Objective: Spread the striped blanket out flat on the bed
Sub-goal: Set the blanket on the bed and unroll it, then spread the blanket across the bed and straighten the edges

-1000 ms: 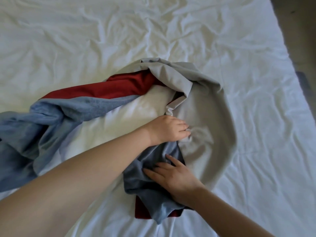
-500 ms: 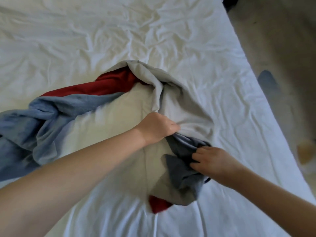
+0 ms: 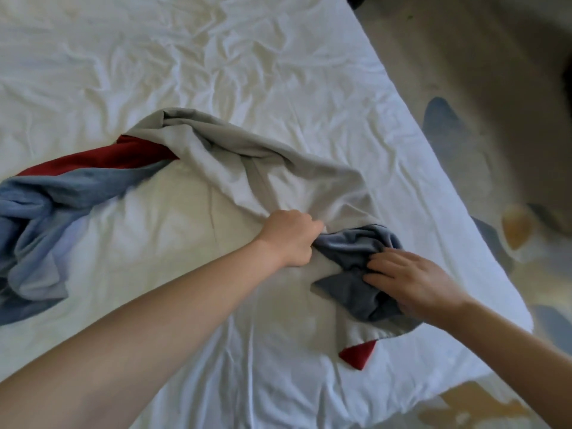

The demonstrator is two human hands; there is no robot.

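while both grips are engaged on the cloth, the striped blanket (image 3: 278, 178) lies crumpled on the bed (image 3: 216, 57), on top of a creased white sheet.

blanket position:
- the blanket runs in a loose arc from the left edge of the view to a point near the right edge of the bed.
- a bunched blue section (image 3: 34, 236) sits at the far left.
- a red band (image 3: 108, 159) lies along the upper side of that blue section.
- a grey section forms the top of the arc and slopes down toward the hands.
- a red corner (image 3: 359, 356) shows from under the grey hem at the near end.

left grip (image 3: 291, 238):
- closed into a fist.
- it holds a gathered fold of the grey section, and creases fan out from it.
- the arm reaches in from the lower left.

right grip (image 3: 411, 280):
- just beside the left grip, with a dark blue bunch of the blanket between the two.
- its fingers (image 3: 376, 275) are curled over and into that blue bunch.
- the thumb is hidden, so the depth of the hold cannot be judged.
- the wrist lies over the grey hem.

surroundings:
- the floor (image 3: 464, 72) shows to the right of the bed, with blurred blue and yellow patches on it.
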